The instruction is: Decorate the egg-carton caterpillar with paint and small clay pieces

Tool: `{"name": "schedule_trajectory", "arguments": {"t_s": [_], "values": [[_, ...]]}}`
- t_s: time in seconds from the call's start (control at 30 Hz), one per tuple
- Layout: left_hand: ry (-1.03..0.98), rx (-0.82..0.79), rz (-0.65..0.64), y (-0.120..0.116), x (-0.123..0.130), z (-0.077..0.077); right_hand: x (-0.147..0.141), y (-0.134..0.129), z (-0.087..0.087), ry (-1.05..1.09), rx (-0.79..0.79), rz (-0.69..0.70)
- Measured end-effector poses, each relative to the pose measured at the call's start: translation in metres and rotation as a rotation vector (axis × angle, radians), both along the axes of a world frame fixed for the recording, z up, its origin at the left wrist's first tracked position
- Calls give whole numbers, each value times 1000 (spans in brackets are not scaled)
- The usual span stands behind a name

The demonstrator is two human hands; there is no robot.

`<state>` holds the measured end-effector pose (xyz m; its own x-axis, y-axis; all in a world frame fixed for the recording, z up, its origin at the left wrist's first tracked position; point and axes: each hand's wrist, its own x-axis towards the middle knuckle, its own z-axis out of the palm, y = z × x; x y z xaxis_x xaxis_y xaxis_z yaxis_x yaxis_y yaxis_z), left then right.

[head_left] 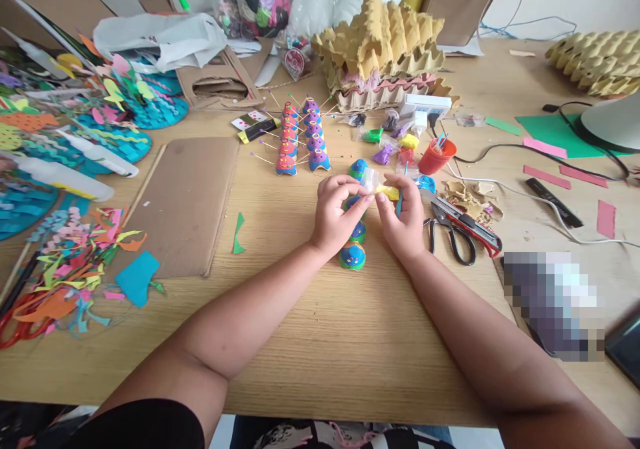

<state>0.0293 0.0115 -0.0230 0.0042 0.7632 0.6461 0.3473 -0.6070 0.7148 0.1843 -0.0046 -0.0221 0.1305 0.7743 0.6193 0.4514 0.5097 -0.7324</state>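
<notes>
My left hand (337, 210) pinches the clear end of a small plastic bag (369, 179). The bag's yellow clay (387, 192) lies between both hands. My right hand (406, 219) closes on the yellow end and also has a thin blue stick (399, 203) between its fingers. Below the hands a row of blue and green painted egg-carton cups (353, 256) stands on the table, partly hidden by my left hand. Behind them are a red-and-blue row (286, 163) and a purple-and-blue row (319, 159), with thin pins sticking out.
Scissors (461, 243) and a box cutter (466, 221) lie right of my right hand, near a red cup (438, 157). Egg trays (380, 42) are stacked behind. Cardboard (183, 205), glue bottles (65, 177) and paper scraps (75, 269) lie at the left.
</notes>
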Motion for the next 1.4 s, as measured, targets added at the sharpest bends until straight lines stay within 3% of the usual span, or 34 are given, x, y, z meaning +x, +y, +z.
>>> {"name": "schedule_trajectory", "arguments": {"t_s": [0.4,0.57,0.8,1.1,1.4], "values": [[-50,66,-27,-1,0,2,-4,-2,0,-26,-37,11],[-154,-70,-29,-2,3,-1,-6,-3,0,-27,-1,19],[-352,-279,-178,1,4,-3,-3,0,-3,65,-32,-27],[-79,-236,-53,5,0,-7,1,-1,1,1,33,-28],[-22,-183,-54,5,-2,-5,1,-2,4,-149,80,39]]}}
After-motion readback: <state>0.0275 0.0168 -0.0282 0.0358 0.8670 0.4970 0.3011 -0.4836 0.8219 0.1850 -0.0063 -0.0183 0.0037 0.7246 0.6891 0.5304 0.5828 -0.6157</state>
